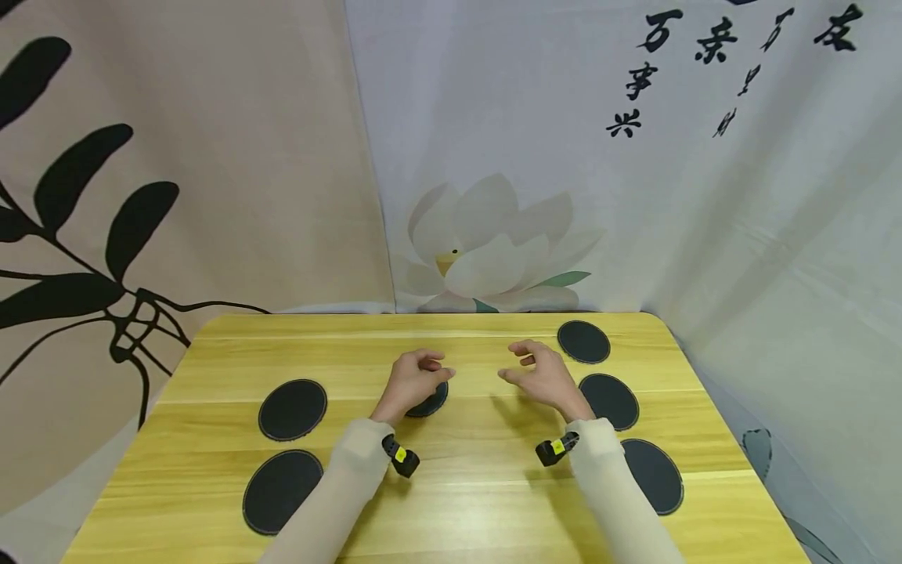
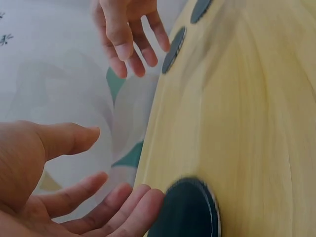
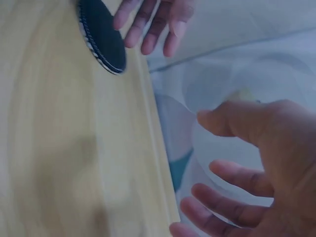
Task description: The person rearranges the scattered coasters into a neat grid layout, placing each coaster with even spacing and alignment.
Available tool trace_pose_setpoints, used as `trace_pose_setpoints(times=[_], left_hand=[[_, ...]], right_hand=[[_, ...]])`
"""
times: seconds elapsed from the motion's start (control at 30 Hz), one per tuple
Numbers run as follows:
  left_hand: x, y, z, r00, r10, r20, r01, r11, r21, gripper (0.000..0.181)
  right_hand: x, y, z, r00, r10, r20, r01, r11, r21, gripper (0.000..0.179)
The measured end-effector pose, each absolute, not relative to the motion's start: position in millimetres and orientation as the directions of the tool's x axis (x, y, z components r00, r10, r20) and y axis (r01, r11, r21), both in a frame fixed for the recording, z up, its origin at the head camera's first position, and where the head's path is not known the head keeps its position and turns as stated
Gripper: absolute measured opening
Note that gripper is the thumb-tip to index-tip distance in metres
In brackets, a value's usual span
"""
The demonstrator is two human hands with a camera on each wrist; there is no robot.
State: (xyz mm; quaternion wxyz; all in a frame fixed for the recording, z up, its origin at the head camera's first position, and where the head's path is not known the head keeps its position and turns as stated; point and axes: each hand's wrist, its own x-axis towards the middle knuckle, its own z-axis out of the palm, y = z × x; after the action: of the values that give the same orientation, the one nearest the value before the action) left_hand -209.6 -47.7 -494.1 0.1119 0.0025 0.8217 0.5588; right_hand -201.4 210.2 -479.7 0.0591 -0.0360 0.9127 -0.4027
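My left hand (image 1: pixel 416 380) hovers over the wooden table, its fingers relaxed and slightly bent, with nothing in it. Beneath it lies a round black disc (image 1: pixel 431 402), partly hidden by the hand. My right hand (image 1: pixel 543 377) is held above the table too, facing the left one across a gap. Its fingers are loosely bent and hold nothing. Close to the right hand and wrist lies another black disc (image 1: pixel 610 401). In the left wrist view, the left hand's fingers (image 2: pixel 140 212) overlap a dark disc (image 2: pixel 190 212) in the picture; contact cannot be told.
More black discs lie on the table (image 1: pixel 479 501): a far right disc (image 1: pixel 583 341), a near right disc (image 1: pixel 654 476), and two at left, an upper disc (image 1: pixel 292 410) and a lower disc (image 1: pixel 280 493). A printed curtain (image 1: pixel 282 157) hangs behind the table's far edge.
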Motion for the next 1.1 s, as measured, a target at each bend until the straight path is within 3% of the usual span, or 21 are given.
trace_pose_setpoints(times=[0.37,1.1], left_hand=[[-212,-9,-491,-0.942,0.261,-0.212,-0.141,0.265,0.954,0.05],[-205,94,-485,-0.871,0.366,-0.326,-0.279,0.177,0.944,0.045]], right_hand=[[-190,262,-474,-0.994,-0.043,-0.096,0.043,0.665,-0.746,0.064],[-165,354,-464,-0.941,0.061,-0.334,0.318,0.496,-0.808,0.094]])
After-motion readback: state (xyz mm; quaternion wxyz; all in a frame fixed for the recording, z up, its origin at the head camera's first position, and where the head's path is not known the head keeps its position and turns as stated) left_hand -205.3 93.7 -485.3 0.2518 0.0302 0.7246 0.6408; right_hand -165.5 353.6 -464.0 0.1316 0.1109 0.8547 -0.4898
